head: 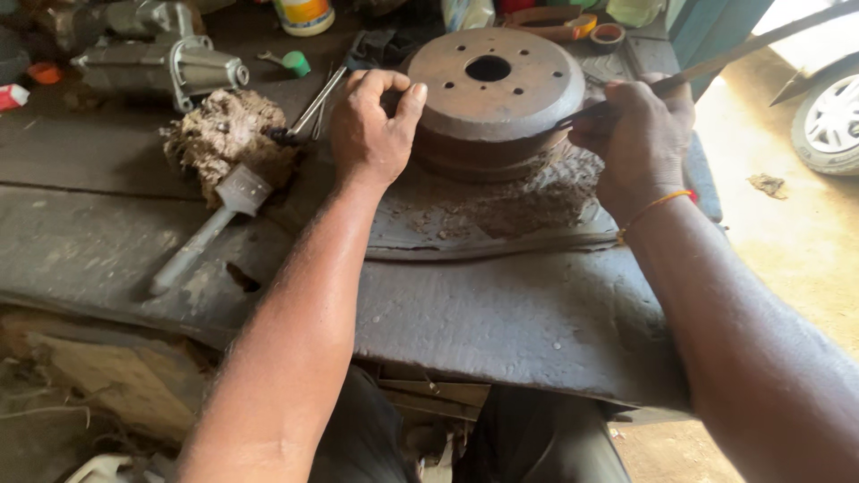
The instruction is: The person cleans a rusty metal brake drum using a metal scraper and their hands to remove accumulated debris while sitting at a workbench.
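A rusty round brake drum (492, 89) with a centre hole and several small bolt holes sits upside-down on a dirty rubber mat (501, 215) on the workbench. My left hand (374, 125) grips the drum's left rim, thumb on top. My right hand (637, 143) is closed around a long thin metal tool (716, 64), whose dark tip rests against the drum's right side wall. An orange thread band circles my right wrist.
A hammer (219, 219) lies left of the mat beside a wad of dirty rags (224, 139). A grey metal machine part (161, 63), a white bottle (304, 13) and tape rolls (608, 34) stand at the back. A car wheel (832, 121) shows at right, beyond the bench edge.
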